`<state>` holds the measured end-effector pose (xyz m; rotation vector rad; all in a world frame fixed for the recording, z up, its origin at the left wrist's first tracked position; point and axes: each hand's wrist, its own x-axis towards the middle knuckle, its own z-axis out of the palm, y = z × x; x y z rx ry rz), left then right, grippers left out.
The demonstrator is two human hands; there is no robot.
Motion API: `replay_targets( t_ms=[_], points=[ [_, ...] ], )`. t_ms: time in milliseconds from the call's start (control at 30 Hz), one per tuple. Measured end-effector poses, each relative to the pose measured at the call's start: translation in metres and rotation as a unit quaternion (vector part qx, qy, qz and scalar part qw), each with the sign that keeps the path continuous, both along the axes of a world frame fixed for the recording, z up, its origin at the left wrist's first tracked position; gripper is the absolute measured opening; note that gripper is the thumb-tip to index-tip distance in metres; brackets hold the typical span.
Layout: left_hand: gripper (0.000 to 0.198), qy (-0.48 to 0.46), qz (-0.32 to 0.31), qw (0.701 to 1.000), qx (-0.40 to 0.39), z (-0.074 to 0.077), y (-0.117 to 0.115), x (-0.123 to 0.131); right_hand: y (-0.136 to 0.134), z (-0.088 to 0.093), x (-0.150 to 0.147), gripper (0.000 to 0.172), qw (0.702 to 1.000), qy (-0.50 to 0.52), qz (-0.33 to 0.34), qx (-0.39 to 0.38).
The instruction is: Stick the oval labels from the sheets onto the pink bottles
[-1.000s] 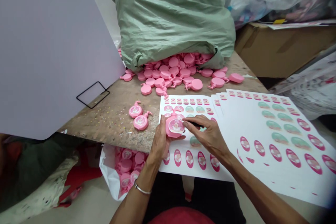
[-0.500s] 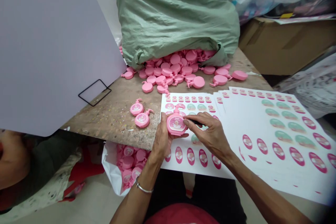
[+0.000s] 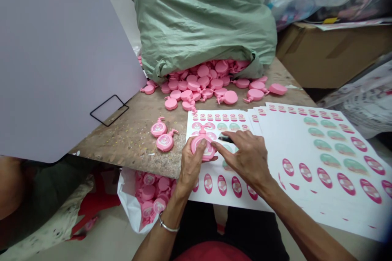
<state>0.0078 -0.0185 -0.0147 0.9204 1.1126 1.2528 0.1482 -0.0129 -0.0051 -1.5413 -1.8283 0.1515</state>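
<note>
My left hand (image 3: 190, 165) is closed around a small pink toy pump bottle (image 3: 209, 151), its thumb pressed on the round label on the front. The bottle stands nozzle up over a sticker sheet (image 3: 235, 203). At its right edge is the thumb of my right hand (image 3: 249, 157). Between the fingers of that hand sits a slim dark tool (image 3: 226, 138), its exact kind unclear. Left of my hands, two labelled pink pump bottles (image 3: 165, 142) lie on the wooden table (image 3: 122, 142).
A green sack (image 3: 202, 16) spills a heap of plain pink bottles (image 3: 202, 83) at the back. More sticker sheets (image 3: 284, 134) cover the right side. Below the table edge hangs a white bag (image 3: 127, 195) of pink bottles. A grey panel (image 3: 61, 57) and another person's arm (image 3: 10, 187) are at left.
My left thumb has moved onto the bottle's label. My right hand has shifted slightly, with its thumb reaching to the bottle's edge and the dark tool tilted away from it.
</note>
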Motion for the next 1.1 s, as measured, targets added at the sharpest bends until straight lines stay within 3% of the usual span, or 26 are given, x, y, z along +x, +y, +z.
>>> replay_targets(
  t_ms=[133,267,400,533,600,667,767,800,833,867,933,1000,1033,1100],
  points=[
    [0.033,0.119,0.058,0.99,0.043,-0.005,0.0,0.0,0.004,-0.012,-0.016,0.055,0.993,0.111,0.001,-0.04],
    [0.033,0.24,0.113,0.964,0.023,-0.021,0.007,-0.03,0.047,-0.031,0.003,0.054,0.994,0.077,-0.037,-0.063],
    [0.033,0.439,0.172,0.881,0.043,-0.038,0.021,-0.076,0.128,-0.037,0.055,0.06,0.985,-0.013,-0.149,-0.091],
    [0.036,0.604,0.205,0.763,0.105,-0.038,0.033,-0.095,0.192,-0.026,0.082,0.079,0.98,-0.058,-0.114,-0.15],
    [0.036,0.604,0.238,0.744,0.161,-0.031,0.035,-0.092,0.204,-0.019,0.082,0.072,0.98,-0.047,-0.085,-0.175],
    [0.032,0.532,0.237,0.787,0.203,-0.023,0.037,-0.084,0.198,-0.013,0.076,0.06,0.979,-0.032,-0.059,-0.195],
    [0.033,0.332,0.135,0.92,0.159,-0.013,0.04,-0.066,0.159,-0.009,0.057,0.048,0.959,0.044,0.082,-0.268],
    [0.038,0.247,0.081,0.959,0.116,-0.011,0.041,-0.06,0.141,-0.009,0.048,0.048,0.923,0.113,0.182,-0.319],
    [0.043,0.155,0.019,0.985,0.071,-0.011,0.041,-0.054,0.122,-0.01,0.039,0.05,0.895,0.142,0.239,-0.349],
    [0.047,0.063,-0.044,0.997,0.029,-0.011,0.041,-0.048,0.104,-0.01,0.029,0.05,0.878,0.153,0.265,-0.368],
    [0.048,-0.084,-0.137,0.986,-0.03,-0.015,0.038,-0.039,0.073,-0.012,0.012,0.05,0.815,0.214,0.326,-0.428],
    [0.043,-0.155,-0.146,0.975,-0.063,-0.02,0.034,-0.036,0.055,-0.013,0.0,0.048,0.79,0.254,0.341,-0.441],
    [0.041,-0.17,-0.119,0.976,-0.071,-0.022,0.031,-0.037,0.05,-0.014,-0.003,0.047,0.808,0.255,0.324,-0.421],
    [0.039,-0.173,-0.048,0.98,-0.084,-0.026,0.028,-0.042,0.045,-0.018,-0.006,0.043,0.888,0.211,0.233,-0.337]
  ],
)
